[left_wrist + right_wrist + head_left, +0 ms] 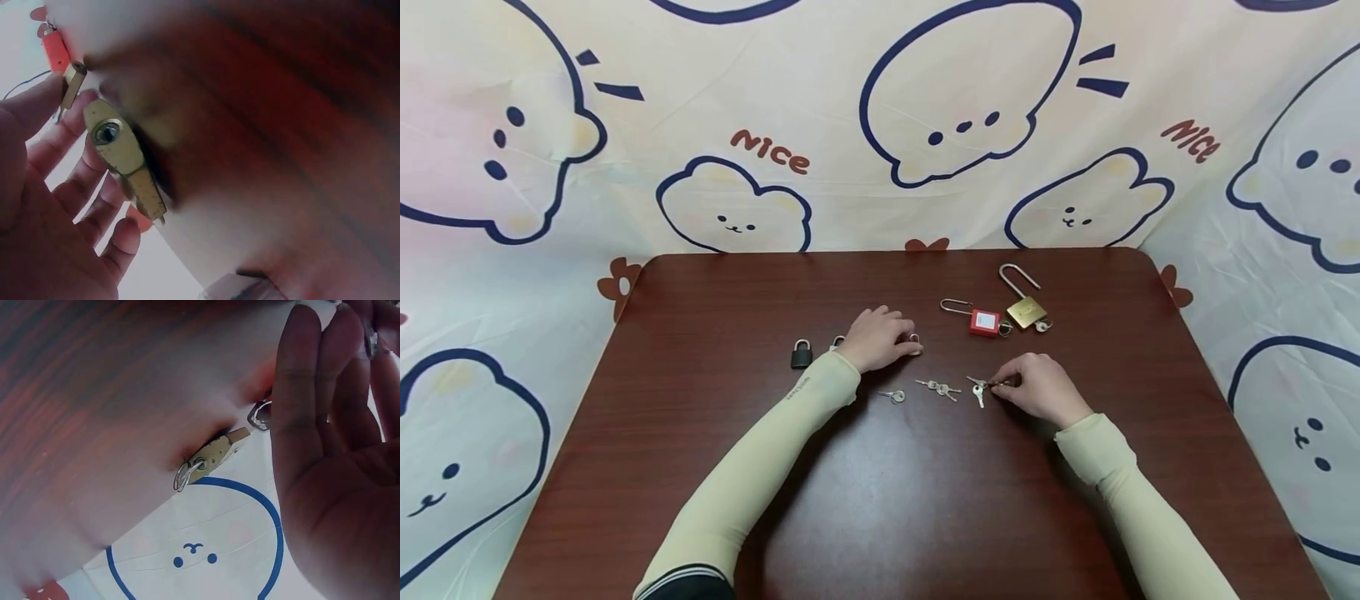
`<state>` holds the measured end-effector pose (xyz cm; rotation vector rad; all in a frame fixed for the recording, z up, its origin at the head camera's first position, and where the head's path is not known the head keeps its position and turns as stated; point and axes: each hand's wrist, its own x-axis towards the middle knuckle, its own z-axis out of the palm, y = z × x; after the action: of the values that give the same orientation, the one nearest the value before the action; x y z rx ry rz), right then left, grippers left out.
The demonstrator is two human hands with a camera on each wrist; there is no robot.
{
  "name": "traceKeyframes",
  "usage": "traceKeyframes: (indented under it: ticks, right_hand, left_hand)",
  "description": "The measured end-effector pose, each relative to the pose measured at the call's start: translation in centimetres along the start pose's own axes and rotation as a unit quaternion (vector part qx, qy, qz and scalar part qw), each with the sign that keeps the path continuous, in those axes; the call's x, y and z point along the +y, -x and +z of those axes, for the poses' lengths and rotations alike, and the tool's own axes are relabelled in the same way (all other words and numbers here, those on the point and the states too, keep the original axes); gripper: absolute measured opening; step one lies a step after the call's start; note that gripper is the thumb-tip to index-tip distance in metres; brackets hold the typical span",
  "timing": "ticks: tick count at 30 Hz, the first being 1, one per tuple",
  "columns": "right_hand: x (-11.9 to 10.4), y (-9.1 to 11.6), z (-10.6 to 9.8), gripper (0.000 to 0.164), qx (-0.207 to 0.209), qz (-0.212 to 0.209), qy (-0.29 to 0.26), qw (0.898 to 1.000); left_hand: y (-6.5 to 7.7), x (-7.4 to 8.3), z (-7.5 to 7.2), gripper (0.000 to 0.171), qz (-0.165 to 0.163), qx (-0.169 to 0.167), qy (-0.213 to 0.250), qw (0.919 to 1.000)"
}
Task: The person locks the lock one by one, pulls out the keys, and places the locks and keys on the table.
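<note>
Right key set point(978, 396), silver, flat-bladed and round-headed, right of centre on the worktop point(925, 517); pinched at its right edge between thumb and forefinger of the right hand point(1037, 388), presumably for fine control of thin metal. Middle key set point(938, 388), next to the left, with blades overlapping and pointing different ways. Left key set point(895, 397), farther left. All three in a rough row with gaps between, probably to keep each set distinct. Small brass padlock point(74, 84), beyond the key row, with keyhole at one end; by appearance lightly pinched between thumb and forefinger of the left hand point(880, 335), with remaining fingers loose and spread, likely for steadying without knocking neighbouring locks. Second brass padlock point(122, 156), just beside the left fingers, scuffed along the body, with keyhole toward the wrist; contact with the fingers impossible to tell. Partly hidden padlock point(837, 342), behind the left wrist. Black padlock point(801, 355), at the left end of the lock row, with shackle toward the far side. Red padlock point(984, 322), far right, white-labelled, with long shackle open. Large brass padlock point(1026, 312), just beyond and to the right, likewise open, with key at the near end; both apparently set aside to leave working room. Outermost, pale cartoon backdrop point(835, 83).
</note>
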<state>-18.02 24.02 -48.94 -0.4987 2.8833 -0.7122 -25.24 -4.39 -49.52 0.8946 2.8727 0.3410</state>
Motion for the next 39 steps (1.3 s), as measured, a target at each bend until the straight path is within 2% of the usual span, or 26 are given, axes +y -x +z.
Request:
traceKeyframes:
  ticks: [4, 9, 17, 22, 30, 35, 39]
  right_hand:
    - [0.2, 0.1, 0.1, 0.012, 0.003, -0.004, 0.01, 1.0]
    - [0.2, 0.2, 0.1, 0.016, 0.006, -0.007, 0.011, 1.0]
    - [0.0, 0.2, 0.1, 0.017, -0.005, 0.0, 0.011, 1.0]
    - [-0.2, 0.2, -0.4, 0.015, -0.016, 0.002, 0.007, 1.0]
    - [0.1, -0.2, -1.7, 0.013, 0.049, 0.01, 0.012, 0.999]
    - [0.3, -0.6, -1.8, 0.019, 0.085, 0.022, 0.007, 0.996]
    - [0.4, -1.5, -1.8, 0.03, 0.111, 0.027, 0.006, 0.993]
  left_hand:
    - [0.0, 0.0, 0.1, 0.031, -0.009, 0.006, -0.005, 0.9999]
    - [0.2, 0.2, 0.0, 0.028, -0.005, 0.008, -0.002, 1.0]
    - [0.4, 0.3, 0.2, 0.023, -0.002, 0.005, -0.008, 1.0]
    - [0.7, 0.4, 0.2, 0.02, 0.0, 0.006, 0.004, 1.0]
    - [1.0, 0.7, 0.0, 0.018, 0.0, 0.025, 0.007, 0.9997]
    - [1.5, 0.9, -0.1, 0.038, 0.018, 0.007, -0.018, 0.9996]
    - [2.1, 1.1, -0.2, 0.044, 0.035, -0.009, -0.038, 0.9986]
